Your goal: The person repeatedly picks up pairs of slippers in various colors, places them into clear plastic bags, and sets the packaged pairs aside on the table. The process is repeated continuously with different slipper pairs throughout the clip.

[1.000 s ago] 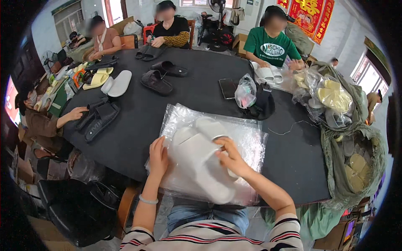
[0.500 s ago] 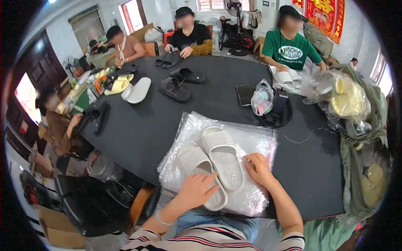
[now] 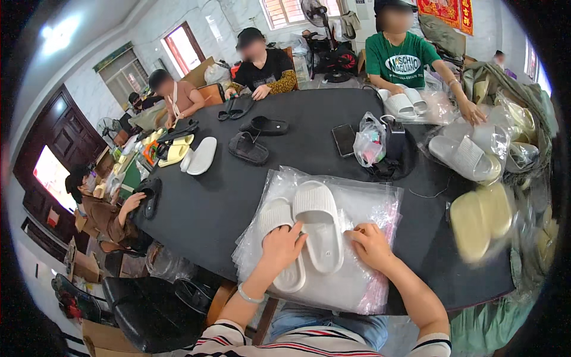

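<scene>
A pair of off-white slides with ribbed straps lies on a stack of clear plastic bags [image 3: 363,291] in front of me. The right slide [image 3: 326,253] sits slightly farther forward than the left slide [image 3: 290,278]. My left hand [image 3: 282,249] is over the left slide, its fingers curled at the rear edge of the strap; the fingertips are partly hidden. Beside the right slide, my right hand [image 3: 371,244] has thumb and fingers drawn together on the top bag's plastic. The right slide lies between my hands.
Dark slides [image 3: 248,147] and a white slide [image 3: 202,156] lie farther up the black table [image 3: 196,220]. A phone [image 3: 344,140] is beside a small plastic bag [image 3: 370,149]. Bagged slides [image 3: 464,157] and blurred yellow slides [image 3: 480,223] are at right. Several people sit around.
My left hand has shifted forward from the left slide's footbed to its strap. The slides stand straighter. Across the table, a person in green reaches toward the bagged slides; yellow slides show blurred at right.
</scene>
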Tool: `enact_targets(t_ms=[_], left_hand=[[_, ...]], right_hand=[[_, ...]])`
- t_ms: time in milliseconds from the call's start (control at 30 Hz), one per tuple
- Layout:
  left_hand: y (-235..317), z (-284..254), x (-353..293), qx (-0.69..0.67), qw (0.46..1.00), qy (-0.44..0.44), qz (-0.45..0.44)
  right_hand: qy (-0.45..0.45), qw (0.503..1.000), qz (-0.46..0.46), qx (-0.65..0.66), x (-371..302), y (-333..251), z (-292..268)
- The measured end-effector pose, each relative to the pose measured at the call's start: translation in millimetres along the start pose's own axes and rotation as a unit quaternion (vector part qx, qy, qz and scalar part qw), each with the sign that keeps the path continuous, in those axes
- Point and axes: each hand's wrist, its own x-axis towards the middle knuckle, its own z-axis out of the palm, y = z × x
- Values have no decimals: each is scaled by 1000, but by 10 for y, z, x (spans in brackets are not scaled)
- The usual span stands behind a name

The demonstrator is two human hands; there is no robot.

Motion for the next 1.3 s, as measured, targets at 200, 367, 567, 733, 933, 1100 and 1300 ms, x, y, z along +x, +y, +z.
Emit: enact_targets(t_ms=[200, 367, 567, 733, 933, 1100, 1300], left_hand=[[-313, -557, -171, -30, 996, -65, -59], [-1474, -618, -443, -12, 995, 82, -54], [-3110, -371, -631, -155, 981, 33, -112], [-2665, -253, -860, -121, 974, 96, -168], [-1979, -183, -1251, 122, 962, 19, -243], [-2978, -126, -1148, 203, 934, 19, -293], [-4015, -429, -766, 70, 735, 96, -667]], right_hand=[[-6, 1000, 17, 0, -8, -20, -33], [-1, 1000, 11, 0, 6, -22, -5], [-16, 1000, -2, -2, 30, -64, -8], [-23, 1000, 15, 14, 42, -103, -30], [-29, 1000, 10, 2, 65, -132, -66], [-33, 999, 21, -2, 26, -111, -60], [-24, 1000, -3, -8, 61, -93, -33]])
